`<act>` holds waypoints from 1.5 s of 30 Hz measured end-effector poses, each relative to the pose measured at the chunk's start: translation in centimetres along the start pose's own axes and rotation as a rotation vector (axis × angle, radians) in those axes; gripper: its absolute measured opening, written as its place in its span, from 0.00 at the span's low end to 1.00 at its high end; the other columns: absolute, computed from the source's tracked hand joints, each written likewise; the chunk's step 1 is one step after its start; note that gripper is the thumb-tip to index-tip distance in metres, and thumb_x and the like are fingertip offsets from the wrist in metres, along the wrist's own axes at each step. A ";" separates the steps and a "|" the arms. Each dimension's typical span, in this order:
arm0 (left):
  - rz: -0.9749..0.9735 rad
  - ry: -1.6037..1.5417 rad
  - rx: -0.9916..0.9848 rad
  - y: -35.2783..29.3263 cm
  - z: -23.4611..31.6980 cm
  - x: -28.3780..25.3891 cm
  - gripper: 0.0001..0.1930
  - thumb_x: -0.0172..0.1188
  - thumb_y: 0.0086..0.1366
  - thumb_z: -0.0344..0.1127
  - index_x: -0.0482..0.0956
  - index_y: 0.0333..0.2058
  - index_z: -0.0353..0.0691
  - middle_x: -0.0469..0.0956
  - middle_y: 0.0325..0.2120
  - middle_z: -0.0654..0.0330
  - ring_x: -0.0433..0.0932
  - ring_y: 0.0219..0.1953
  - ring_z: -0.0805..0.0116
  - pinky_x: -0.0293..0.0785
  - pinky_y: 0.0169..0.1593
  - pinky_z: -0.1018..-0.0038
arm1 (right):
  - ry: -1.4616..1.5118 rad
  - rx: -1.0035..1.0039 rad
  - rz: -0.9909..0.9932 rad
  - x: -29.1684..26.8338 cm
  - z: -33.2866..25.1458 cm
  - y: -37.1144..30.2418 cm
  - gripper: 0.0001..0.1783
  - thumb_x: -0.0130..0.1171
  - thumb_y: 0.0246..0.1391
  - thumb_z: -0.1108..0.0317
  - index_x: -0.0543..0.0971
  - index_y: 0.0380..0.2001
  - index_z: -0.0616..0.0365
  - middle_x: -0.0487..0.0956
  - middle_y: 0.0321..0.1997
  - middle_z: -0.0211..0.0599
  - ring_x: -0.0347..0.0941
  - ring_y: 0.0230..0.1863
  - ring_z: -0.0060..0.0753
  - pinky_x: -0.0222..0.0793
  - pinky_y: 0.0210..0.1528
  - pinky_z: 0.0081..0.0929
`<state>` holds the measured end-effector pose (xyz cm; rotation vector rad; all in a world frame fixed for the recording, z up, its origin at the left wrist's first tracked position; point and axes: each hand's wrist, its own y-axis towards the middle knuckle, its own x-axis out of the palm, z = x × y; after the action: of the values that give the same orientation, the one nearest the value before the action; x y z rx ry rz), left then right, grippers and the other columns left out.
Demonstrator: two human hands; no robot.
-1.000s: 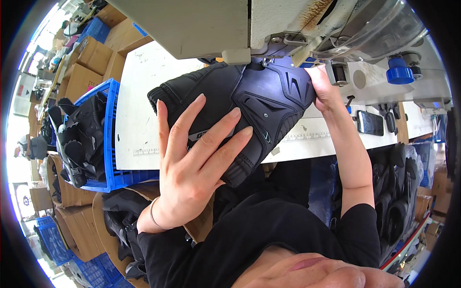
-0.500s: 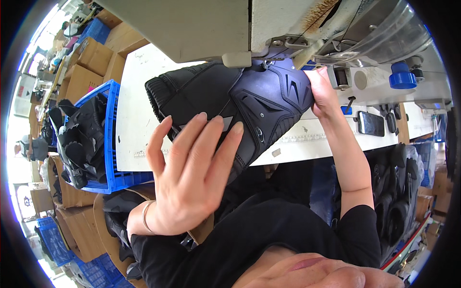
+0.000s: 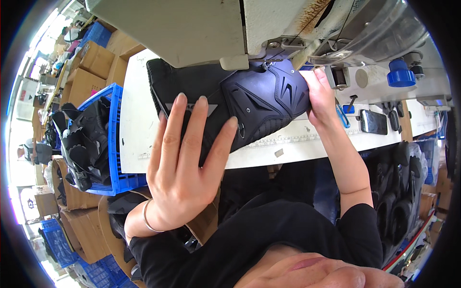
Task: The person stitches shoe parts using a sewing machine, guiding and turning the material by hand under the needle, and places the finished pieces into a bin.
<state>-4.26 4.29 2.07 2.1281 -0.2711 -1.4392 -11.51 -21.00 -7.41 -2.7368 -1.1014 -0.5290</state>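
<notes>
A black boot upper [image 3: 259, 98] with moulded panels, rivets and a light grey printed patch lies on the white table under the sewing machine head [image 3: 235, 63]. Flat across its near left part rests my left hand [image 3: 185, 158], fingers stretched out and spread, a bangle at the wrist. My right hand [image 3: 321, 98] grips the upper's right end, thumb near the lit area; its other fingers are mostly hidden under or behind the piece. The machine head covers the upper's far edge and the stitching spot cannot be made out.
A blue crate [image 3: 116, 144] of black pieces stands at the table's left end. Right of my right hand are blue-handled snips [image 3: 342, 115] and a phone [image 3: 373, 122]. A ruler strip [image 3: 288, 137] runs along the white table [image 3: 137, 110]. Black boots [image 3: 396, 211] stand at lower right.
The boot upper has turned and its left end has moved away from me. My left hand has slid slightly left with it. The blue-handled snips now show beside my right wrist.
</notes>
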 end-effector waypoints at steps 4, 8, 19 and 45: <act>0.054 0.149 0.111 0.5 -1.1 0.5 0.13 0.61 0.51 0.27 0.83 0.38 0.42 0.78 0.43 0.52 0.76 0.48 0.51 0.79 0.43 0.68 | 0.073 0.039 -0.056 -0.5 0.6 -0.6 0.06 0.52 0.57 0.70 0.76 0.35 0.59 0.78 0.30 0.28 0.73 0.29 0.16 0.71 0.33 0.18; 0.049 0.035 0.115 2.1 -4.7 1.3 0.18 0.60 0.49 0.24 0.82 0.41 0.42 0.77 0.45 0.55 0.76 0.50 0.53 0.79 0.41 0.70 | 0.170 0.172 -0.186 -0.6 1.1 -2.5 0.11 0.56 0.59 0.64 0.76 0.37 0.62 0.80 0.35 0.33 0.77 0.33 0.18 0.74 0.38 0.19; 0.104 0.069 0.143 1.6 -5.8 2.8 0.17 0.63 0.49 0.30 0.82 0.41 0.42 0.78 0.46 0.55 0.75 0.52 0.53 0.78 0.45 0.69 | 0.210 0.063 -0.141 0.3 1.9 -2.6 0.12 0.55 0.60 0.63 0.78 0.34 0.64 0.81 0.33 0.34 0.77 0.32 0.19 0.74 0.37 0.18; 0.118 -0.092 0.097 2.8 -7.9 4.3 0.27 0.68 0.35 0.37 0.82 0.40 0.41 0.78 0.42 0.57 0.74 0.51 0.57 0.75 0.49 0.66 | 0.205 -0.080 -0.084 1.9 4.2 -5.2 0.09 0.55 0.61 0.67 0.78 0.37 0.62 0.78 0.36 0.26 0.70 0.37 0.12 0.67 0.43 0.14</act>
<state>5.00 2.64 2.32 2.0866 -0.5026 -1.4835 -12.69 -14.93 -10.62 -2.6364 -1.1704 -0.8618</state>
